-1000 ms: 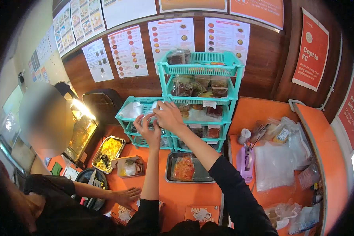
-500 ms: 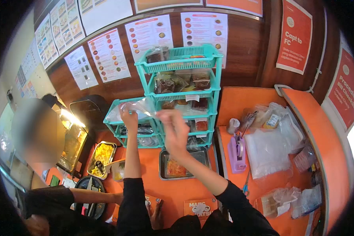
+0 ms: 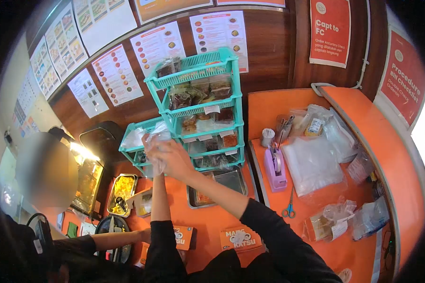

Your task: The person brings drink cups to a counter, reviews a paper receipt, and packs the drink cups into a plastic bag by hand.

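Thin clear plastic (image 3: 158,132), a glove or a small bag, I cannot tell which, bunches around my hands in front of the shelf rack. My right hand (image 3: 172,158) pinches it with closed fingers. Directly behind it, my left hand (image 3: 151,150) is mostly hidden by the right hand and the plastic, so its fingers cannot be made out. Close by, a low teal tray (image 3: 127,147) holds more clear plastic. The taller teal rack (image 3: 200,111) rises to the right, with packed sachets on its levels.
A metal tray (image 3: 231,181), orange boxes (image 3: 241,239) and a pan of yellow food (image 3: 123,188) are on the orange counter. Right of them are a purple tape dispenser (image 3: 275,170), scissors (image 3: 289,207) and clear bags (image 3: 311,165). A co-worker's arm (image 3: 118,239) reaches in at left.
My right hand has moved left and slightly down to meet my left hand. The plastic stretched between them is now gathered around both. The view has shifted to the right.
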Available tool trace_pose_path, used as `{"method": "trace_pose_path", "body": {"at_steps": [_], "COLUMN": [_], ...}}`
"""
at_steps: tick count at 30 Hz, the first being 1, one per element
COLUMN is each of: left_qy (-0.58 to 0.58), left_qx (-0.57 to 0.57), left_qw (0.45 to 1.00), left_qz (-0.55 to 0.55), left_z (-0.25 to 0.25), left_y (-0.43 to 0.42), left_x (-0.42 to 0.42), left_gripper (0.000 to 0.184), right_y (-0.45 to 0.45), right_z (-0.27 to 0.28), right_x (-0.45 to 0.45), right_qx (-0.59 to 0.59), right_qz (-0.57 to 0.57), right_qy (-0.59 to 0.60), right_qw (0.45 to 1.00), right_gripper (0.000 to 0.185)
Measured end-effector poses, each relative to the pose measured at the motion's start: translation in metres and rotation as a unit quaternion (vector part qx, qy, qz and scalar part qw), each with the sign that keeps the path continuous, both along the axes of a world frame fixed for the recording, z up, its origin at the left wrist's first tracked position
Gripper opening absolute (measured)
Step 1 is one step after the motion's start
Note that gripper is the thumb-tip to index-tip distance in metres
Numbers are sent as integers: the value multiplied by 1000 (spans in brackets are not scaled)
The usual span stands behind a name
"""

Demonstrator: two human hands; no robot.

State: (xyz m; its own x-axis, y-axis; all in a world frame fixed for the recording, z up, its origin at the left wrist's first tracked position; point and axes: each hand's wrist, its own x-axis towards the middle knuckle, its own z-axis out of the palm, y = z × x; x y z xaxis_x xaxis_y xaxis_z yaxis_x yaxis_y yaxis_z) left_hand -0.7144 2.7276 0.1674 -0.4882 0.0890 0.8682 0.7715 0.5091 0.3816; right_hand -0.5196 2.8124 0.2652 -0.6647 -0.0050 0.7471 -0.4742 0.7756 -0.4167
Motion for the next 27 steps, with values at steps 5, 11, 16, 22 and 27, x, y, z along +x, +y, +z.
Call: {"method": "trace_pose_path", "body": {"at_steps": [5, 11, 16, 22, 27], "left_qy": [50, -237, -368, -629, -558], "left_qx": [-73, -143, -223, -83, -116], "left_qw": [985, 955, 894, 450, 508], "left_qz": [151, 106, -122, -628, -645], "left_z": [-24, 1, 74, 119, 116], "left_y": [-3, -19, -15, 96, 101], "left_x": [-48, -59, 86, 332, 428], "left_gripper": [34, 42, 58, 68, 41], "right_y": [-2, 79, 84, 36, 14], "right_z": [50, 44, 33, -21, -18], "right_x": [73, 175, 250, 331, 430], "right_qx": [82, -1, -7, 79, 86], "right_qz": [50, -273, -460, -323, -155], "right_qy": [289, 228, 234, 114, -147], "right_qw": [953, 935, 856, 936, 973], "right_gripper": [27, 16, 18, 27, 52]}}
